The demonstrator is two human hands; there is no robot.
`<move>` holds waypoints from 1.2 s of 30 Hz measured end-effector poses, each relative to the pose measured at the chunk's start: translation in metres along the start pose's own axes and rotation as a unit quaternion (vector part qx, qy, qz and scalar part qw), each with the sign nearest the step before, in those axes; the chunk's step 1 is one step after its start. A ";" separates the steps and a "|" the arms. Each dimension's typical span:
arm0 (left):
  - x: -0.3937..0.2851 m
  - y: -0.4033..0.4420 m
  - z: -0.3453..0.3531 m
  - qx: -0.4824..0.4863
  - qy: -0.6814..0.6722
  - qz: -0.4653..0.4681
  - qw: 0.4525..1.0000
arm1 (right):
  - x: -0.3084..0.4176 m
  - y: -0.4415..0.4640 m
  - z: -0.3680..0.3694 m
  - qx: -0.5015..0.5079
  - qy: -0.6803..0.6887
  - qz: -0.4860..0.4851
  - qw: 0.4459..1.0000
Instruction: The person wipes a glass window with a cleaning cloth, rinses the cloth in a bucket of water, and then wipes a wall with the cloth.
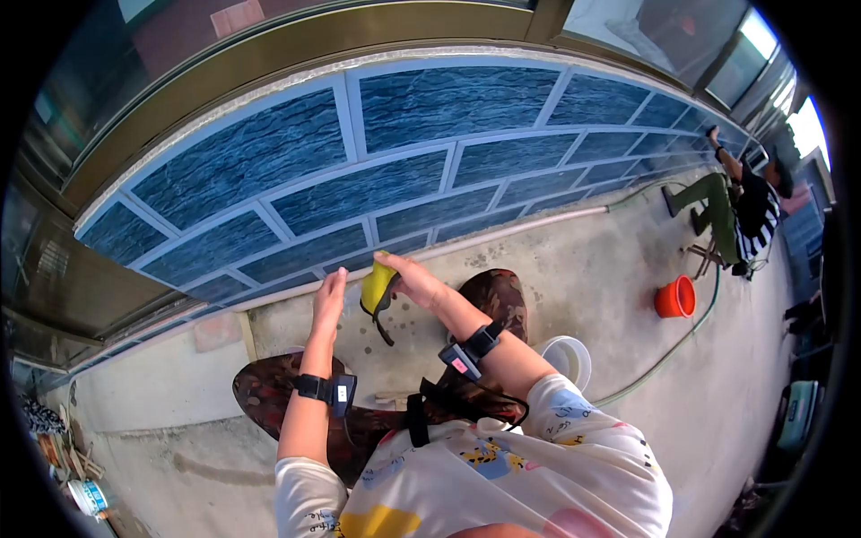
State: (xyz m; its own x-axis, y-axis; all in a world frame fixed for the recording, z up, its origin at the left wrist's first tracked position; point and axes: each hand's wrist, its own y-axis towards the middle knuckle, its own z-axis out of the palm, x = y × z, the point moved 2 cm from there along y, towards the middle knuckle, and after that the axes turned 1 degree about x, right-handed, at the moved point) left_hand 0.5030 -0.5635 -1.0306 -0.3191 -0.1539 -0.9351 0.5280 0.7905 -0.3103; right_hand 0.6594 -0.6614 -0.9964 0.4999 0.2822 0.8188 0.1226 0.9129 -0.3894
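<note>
My right hand [410, 278] is closed on the top of a yellow-green cloth [377, 286] with a dark underside, its fingers and thumb pinching it. The cloth hangs down, and a thin dark strip dangles from its lower end. Just left of it, my left hand [329, 299] is raised with the fingers stretched out, apart from the cloth and holding nothing visible. Both hands are in front of a low wall of blue tiles [359, 193] with pale joints. Dark wet spots mark the concrete floor below.
A white bucket [583, 366] stands beside my right knee. Farther right are an orange-red bucket [674, 298] and a green hose [698, 334] across the floor. Another person [740, 211] sits on a low stool, one hand at the wall. A pale pipe [560, 216] follows the wall's foot.
</note>
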 end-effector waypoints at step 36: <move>-0.039 -0.004 0.042 0.225 0.098 0.250 0.936 | 0.061 -0.035 -0.029 0.099 -0.317 -0.117 0.936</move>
State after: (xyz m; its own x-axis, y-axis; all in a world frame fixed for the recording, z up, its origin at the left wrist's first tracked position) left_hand 0.5465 -0.5853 -1.0007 -0.0583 0.3167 -0.9467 0.9144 0.3976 0.0767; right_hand 0.7103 -0.6847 -0.9452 -0.1370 0.1288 0.9822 -0.0285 0.9906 -0.1338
